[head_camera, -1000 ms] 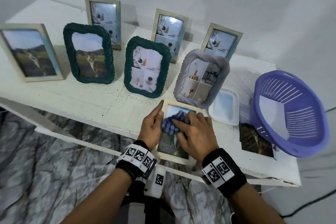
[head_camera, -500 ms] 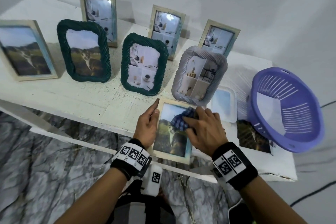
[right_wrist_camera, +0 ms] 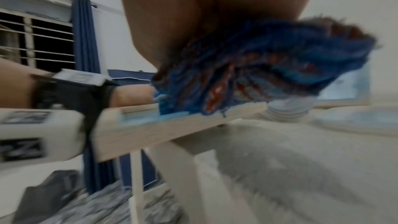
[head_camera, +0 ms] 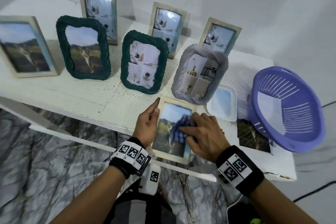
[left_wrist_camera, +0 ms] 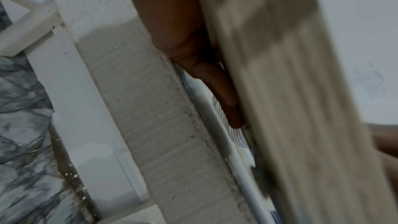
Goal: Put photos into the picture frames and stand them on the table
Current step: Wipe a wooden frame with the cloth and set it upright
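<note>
Pale-wood frame (head_camera: 172, 129), photo already in, lies under the right hand (head_camera: 203, 136) pressing a blue cloth (head_camera: 179, 129) while the left hand (head_camera: 145, 127) grips its edge; seven stand beyond, a loose photo (head_camera: 252, 136) right of that hand waits.

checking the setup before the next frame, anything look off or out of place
A loose landscape photo lies flat, partly tucked under the tilted purple basket. The table edge paint is chipped at its near right corner.

right hand (right_wrist_camera: 206, 14) presses blue cloth (right_wrist_camera: 269, 67) | on pale frame (right_wrist_camera: 163, 129) | frame tilted, blurred
</note>
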`<state>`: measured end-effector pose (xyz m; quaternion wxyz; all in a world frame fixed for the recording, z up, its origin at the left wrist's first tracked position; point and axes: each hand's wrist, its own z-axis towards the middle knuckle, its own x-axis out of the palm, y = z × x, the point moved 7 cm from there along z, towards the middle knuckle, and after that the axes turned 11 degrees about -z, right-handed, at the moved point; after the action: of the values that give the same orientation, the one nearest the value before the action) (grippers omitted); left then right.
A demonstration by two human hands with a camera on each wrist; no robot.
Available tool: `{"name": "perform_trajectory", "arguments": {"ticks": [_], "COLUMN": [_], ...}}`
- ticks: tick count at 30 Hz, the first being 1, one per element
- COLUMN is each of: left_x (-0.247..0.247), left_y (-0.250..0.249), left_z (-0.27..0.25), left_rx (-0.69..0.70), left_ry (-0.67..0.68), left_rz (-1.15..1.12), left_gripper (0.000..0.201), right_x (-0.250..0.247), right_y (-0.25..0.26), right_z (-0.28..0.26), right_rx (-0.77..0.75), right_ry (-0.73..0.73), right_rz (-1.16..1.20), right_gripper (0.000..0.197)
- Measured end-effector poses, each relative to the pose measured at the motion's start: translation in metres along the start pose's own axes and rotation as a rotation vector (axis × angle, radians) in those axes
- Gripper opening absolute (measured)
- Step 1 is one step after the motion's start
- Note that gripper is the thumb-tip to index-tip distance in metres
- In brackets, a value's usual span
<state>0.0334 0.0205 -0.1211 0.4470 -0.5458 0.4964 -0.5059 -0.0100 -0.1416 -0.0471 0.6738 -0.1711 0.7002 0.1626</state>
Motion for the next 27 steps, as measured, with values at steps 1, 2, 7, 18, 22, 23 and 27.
{"name": "perform_trajectory", "arguments": {"ticks": [1, 2, 7, 18, 22, 23, 27], "left_x": [0.000, 0.001, 0.005, 0.006, 0.003, 0.002, 0.001], "left_y": [0.000, -0.001, -0.002, -0.005, -0.004, -0.003, -0.001], "left_z": [0.000, -0.001, 0.002, 0.004, 0.004, 0.004, 0.002], "left_rx": [0.002, 0.003, 0.025, 0.018, 0.014, 0.019, 0.003], "left_ry": [0.005, 0.012, -0.001, -0.001, -0.008, -0.012, -0.007], "left_rz": [0.006, 0.013, 0.012, 0.022, 0.007, 0.005, -0.008], "left_gripper": [0.042, 0.041, 0.041, 0.041, 0.040, 0.040, 0.041], "right_x": [0.003, 0.005, -0.001, -0.007, -0.013, -0.014, -0.009], "right_y": [0.010, 0.018, 0.007, -0.013, -0.036, -0.035, -0.018], "right_z": [-0.005, -0.012, -0.005, 0.001, 0.021, 0.022, 0.010], "right_rx": [-0.082, -0.143, -0.025, -0.088, 0.068, 0.082, -0.012], "right_ry": [0.018, 0.035, -0.008, 0.015, -0.012, -0.009, 0.040], "right_rz": [0.043, 0.071, -0.021, -0.104, -0.143, -0.133, -0.045], "right_gripper": [0.032, 0.030, 0.035, 0.034, 0.039, 0.040, 0.035]}}
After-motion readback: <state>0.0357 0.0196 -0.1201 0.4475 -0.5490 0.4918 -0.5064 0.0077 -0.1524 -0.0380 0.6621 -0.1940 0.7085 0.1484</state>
